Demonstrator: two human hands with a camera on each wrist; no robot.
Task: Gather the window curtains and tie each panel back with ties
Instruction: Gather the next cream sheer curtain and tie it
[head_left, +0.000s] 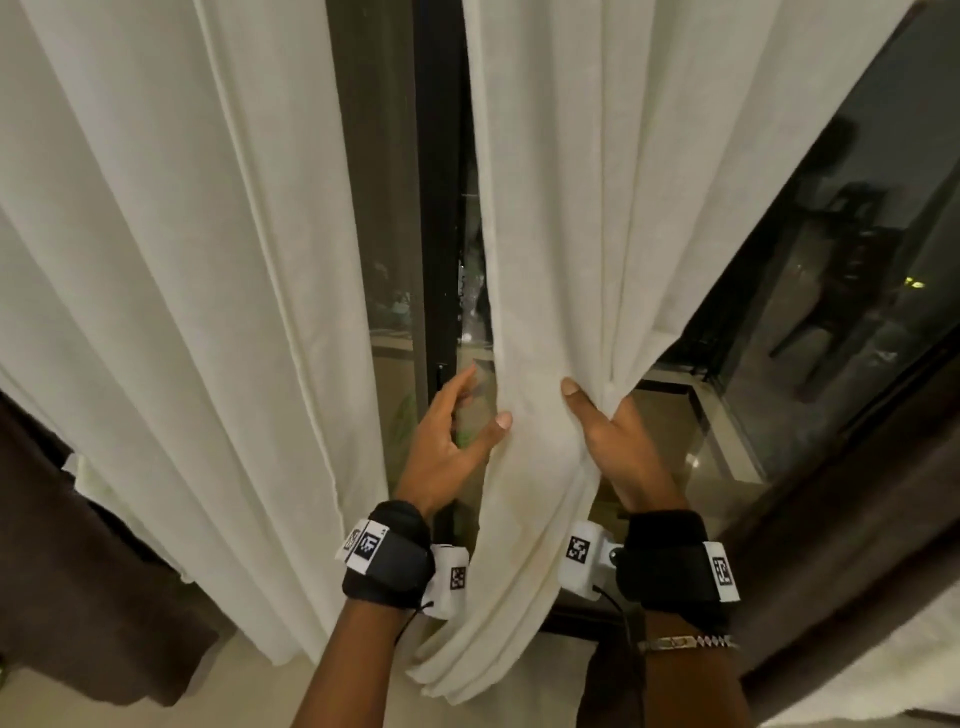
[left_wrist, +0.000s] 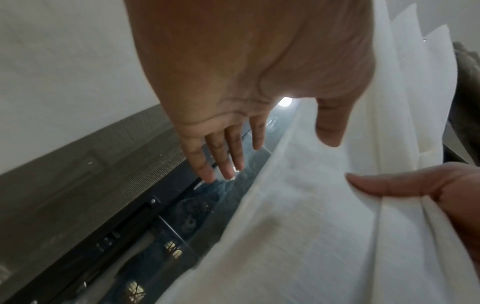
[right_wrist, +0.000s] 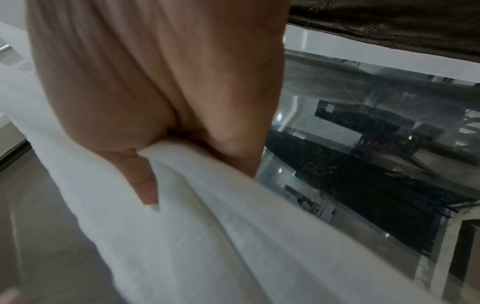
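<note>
so the step here looks like bunching up the right curtain panel (head_left: 561, 249) before any tie goes on. the right hand (head_left: 623, 441) has its grip clamped on the panel's outer edge, thumb across the front and fingers tucked behind the folds, which the right wrist view shows pretty clearly. the left hand (head_left: 447, 447) is spread with its fingers apart, thumb just touching the panel's inner edge and the other fingers reaching past it toward the window glass (head_left: 857, 234), so it isn't holding anything yet.

to do this well i'd say sweep the left hand behind the inner edge and push the cloth toward the right hand, stacking the pleats evenly instead of scrunching. keep both hands at the same height so the bundle doesn't twist.

the panel hangs between the two hands, its lower part draping down past the wrists toward the floor. the left curtain panel (head_left: 182, 260) hangs loose and well apart from either hand, not gathered. i can't see a tie anywhere in these views, so that needs finding before letting go.
</note>
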